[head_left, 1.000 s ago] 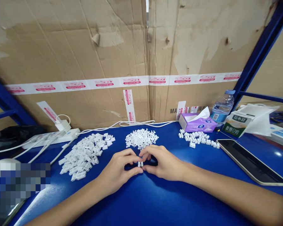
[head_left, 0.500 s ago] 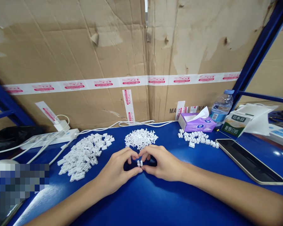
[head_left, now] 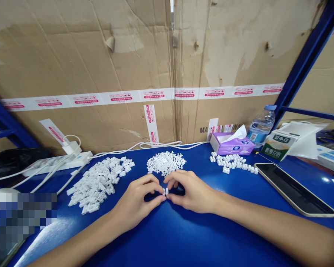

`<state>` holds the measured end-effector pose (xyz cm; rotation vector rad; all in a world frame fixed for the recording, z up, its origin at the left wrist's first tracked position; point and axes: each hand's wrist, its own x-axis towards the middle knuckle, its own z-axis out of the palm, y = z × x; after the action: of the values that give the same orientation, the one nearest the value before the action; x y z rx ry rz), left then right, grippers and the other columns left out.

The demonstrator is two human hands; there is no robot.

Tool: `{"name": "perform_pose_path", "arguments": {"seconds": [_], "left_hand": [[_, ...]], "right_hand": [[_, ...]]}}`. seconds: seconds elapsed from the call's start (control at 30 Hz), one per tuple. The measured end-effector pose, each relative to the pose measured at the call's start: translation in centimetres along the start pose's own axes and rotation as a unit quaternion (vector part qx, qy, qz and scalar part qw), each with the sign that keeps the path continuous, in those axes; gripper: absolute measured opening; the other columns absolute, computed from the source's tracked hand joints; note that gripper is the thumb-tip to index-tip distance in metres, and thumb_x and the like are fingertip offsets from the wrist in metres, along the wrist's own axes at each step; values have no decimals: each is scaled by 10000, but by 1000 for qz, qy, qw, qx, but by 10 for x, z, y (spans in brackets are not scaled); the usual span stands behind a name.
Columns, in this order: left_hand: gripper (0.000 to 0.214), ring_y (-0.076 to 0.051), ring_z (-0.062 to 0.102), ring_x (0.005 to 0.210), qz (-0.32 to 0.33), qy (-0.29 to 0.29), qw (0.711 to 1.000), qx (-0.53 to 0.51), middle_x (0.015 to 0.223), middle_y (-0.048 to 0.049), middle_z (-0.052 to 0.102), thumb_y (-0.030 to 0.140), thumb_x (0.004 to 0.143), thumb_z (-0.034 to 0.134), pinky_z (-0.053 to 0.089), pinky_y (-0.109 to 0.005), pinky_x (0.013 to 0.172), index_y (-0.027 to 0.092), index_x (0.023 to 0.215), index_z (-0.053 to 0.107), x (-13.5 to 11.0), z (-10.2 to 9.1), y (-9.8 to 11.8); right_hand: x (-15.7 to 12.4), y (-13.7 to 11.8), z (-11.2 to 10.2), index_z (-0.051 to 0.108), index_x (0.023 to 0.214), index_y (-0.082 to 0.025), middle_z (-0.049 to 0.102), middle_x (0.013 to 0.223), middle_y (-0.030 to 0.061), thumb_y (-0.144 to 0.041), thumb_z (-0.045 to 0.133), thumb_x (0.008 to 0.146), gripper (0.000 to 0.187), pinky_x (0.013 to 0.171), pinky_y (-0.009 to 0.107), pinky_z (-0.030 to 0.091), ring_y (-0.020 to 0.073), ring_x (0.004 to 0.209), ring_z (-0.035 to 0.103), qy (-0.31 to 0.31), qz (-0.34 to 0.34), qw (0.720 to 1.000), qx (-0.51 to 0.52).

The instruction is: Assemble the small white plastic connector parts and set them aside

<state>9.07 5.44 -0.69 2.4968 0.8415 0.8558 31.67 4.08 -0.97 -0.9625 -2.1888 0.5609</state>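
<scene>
A small white plastic connector piece [head_left: 165, 191] is between my two hands, just above the blue tabletop. My left hand [head_left: 137, 198] pinches its left side, with the index fingertip at the top and the thumb below. My right hand [head_left: 192, 193] is curled on the other side, its thumb against the piece's lower right and its index finger arched above. The fingers partly cover the piece. Just beyond my hands lies a heap of tiny white plastic parts [head_left: 166, 162].
A larger pile of white plastic housings [head_left: 100, 181] spreads to the left, near a power strip [head_left: 83, 159] with white cables. To the right are a small group of white pieces [head_left: 231, 162], a purple tissue pack [head_left: 233, 147], a water bottle [head_left: 261, 126] and a phone [head_left: 295, 191].
My left index finger has come down from beside the right index fingertip onto the white piece. My right hand has barely moved.
</scene>
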Motion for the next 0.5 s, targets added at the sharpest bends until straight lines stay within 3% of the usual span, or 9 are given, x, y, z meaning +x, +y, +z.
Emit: {"name": "perform_pose_path", "arguments": {"seconds": [0.5], "left_hand": [[119,-168,629,824,-11,-30,999,0,922,-18,653,122,884,633,483,-311,756,206,851,710,3,-3,5]], "right_hand": [[1,0,0,631,1084,-224,716,935,5,-129,696,784,321,799,314,494,174,864,639,-2,-6,1000,-5]]}}
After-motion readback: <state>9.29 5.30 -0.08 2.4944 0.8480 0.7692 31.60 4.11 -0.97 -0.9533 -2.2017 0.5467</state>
